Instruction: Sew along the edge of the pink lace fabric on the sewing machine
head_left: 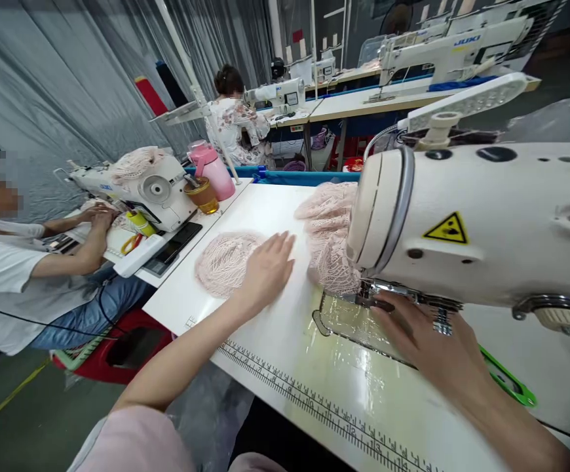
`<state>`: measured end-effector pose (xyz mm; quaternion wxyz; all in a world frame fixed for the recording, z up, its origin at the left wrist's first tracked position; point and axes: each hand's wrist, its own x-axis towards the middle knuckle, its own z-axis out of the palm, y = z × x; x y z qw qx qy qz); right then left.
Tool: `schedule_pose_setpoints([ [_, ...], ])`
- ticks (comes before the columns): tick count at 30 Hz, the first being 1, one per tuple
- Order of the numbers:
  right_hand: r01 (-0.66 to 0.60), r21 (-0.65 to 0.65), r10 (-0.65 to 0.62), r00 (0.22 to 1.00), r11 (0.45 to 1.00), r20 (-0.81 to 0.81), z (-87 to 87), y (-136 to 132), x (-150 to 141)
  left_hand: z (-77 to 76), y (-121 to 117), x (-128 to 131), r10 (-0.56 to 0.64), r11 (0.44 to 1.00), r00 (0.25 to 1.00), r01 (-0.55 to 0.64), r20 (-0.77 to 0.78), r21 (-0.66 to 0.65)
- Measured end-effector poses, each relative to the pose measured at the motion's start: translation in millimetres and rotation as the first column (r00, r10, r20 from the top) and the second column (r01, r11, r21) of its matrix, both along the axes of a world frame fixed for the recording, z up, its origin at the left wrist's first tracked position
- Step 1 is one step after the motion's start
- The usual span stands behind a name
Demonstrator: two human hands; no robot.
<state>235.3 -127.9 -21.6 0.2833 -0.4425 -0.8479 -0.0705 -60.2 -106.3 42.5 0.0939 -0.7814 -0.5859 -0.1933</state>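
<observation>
My left hand (268,270) lies flat with fingers stretched out on the white table (265,328), its palm on the right edge of a piece of pink lace fabric (223,261). A taller pile of pink lace (329,229) sits just right of it, reaching under the head of the white sewing machine (481,223). My right hand (425,341) rests on the machine bed by the needle and presser foot (371,298); its fingertips point toward the foot and are partly hidden.
A printed ruler (314,400) runs along the table's front edge. A green tool (506,380) lies by my right wrist. At left a person in a white shirt (4,282) works at another machine (142,187), with a pink bottle (211,170) and cup nearby. Another person (230,115) sews further back.
</observation>
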Motion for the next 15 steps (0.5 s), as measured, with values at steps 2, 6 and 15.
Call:
schedule_pose_setpoints([
  [2,-0.022,-0.008,0.022,0.999,1.0,0.032,1.4,0.6,0.6,-5.7,-18.2,-25.8,0.13,0.992,0.986,-0.129,0.1,-0.017],
  [6,-0.02,-0.011,0.021,0.998,1.0,0.063,4.7,1.7,-1.0,-15.1,-32.3,-49.5,0.133,0.991,0.969,-0.125,0.21,-0.053],
  [15,0.055,0.009,-0.055,0.998,0.998,0.031,-0.4,2.3,-5.8,18.8,-20.4,-70.7,0.162,0.984,0.724,-0.166,0.67,-0.058],
])
